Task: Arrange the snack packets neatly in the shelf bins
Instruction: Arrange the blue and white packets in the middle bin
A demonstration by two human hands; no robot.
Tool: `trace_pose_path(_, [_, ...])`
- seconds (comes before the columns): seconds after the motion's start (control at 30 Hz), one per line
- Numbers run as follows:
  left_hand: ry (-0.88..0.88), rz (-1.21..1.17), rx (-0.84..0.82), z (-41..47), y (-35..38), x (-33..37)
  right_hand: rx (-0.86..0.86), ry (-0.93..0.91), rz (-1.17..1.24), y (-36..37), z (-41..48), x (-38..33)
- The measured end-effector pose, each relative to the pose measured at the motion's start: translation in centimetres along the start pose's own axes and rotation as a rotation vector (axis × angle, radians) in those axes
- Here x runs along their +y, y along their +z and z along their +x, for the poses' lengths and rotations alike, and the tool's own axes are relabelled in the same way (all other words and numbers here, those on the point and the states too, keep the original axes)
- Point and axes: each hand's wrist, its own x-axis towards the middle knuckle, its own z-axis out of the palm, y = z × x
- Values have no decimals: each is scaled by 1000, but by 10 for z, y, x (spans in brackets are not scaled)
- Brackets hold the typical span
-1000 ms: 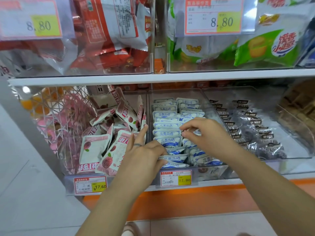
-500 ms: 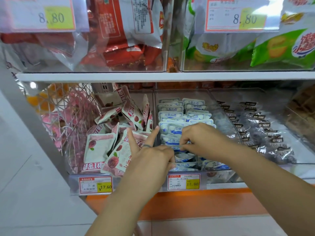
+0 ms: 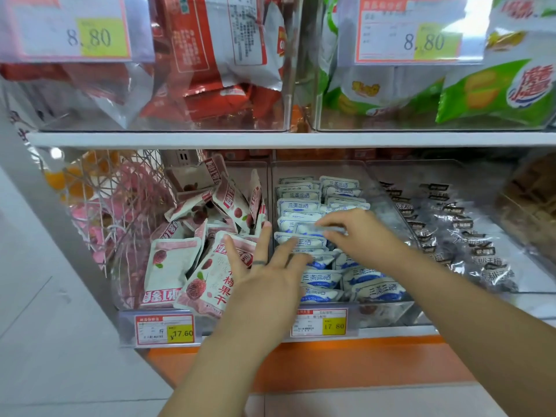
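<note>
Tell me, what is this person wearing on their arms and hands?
Both hands are bare, without gloves. The left hand wears a thin dark ring on one finger; the right hand shows none. No sleeve, watch or bracelet shows on the left forearm or the right forearm.

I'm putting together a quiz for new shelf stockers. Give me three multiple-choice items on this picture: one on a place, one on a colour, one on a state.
1. Which packets is the right hand over?
A. pink packets
B. blue-white packets
C. dark packets

2. What colour is the band under the price tags?
A. green
B. orange
C. black

3. How is the left hand?
A. a fist
B. gripping a bag
C. spread, holding nothing

Key: 1 B, it pinches a blue-white packet in that bin. 2 B, the strip below the tags is orange. 3 C, its fingers fan out straight.
</note>
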Motion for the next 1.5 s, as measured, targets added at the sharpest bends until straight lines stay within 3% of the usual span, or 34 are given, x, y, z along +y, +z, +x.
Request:
trace_pose_path(0.4, [-6, -5, -99, -1, -1, 0, -342, -39, -70, 10, 32, -17])
trace_pose_path(0.57, [-25, -59, -75, -2, 2, -2, -11, 24, -145, -3, 30, -7])
trace_pose_path(0.77, [7, -219, 24, -2, 4, -5, -255, 115, -154, 13, 60, -16])
trace_pose_path(0.9, [23, -184, -82, -3, 2, -8, -380, -1, -195, 4, 66, -27])
trace_pose_path(0.93, [26, -164, -34, -2, 0, -8, -393, -29, -212, 4, 65, -27])
trace_pose_path(1.17, [43, -181, 10, -3, 8, -11, -430, -41, -221, 6, 66, -22])
trace_pose_path(1.27, [62, -131, 92, -2, 10, -12, -363, -67, -216, 10, 65, -24])
trace_pose_path(1.5, [25, -205, -11, 0, -1, -11, -327, -65, -70, 17, 50, -13])
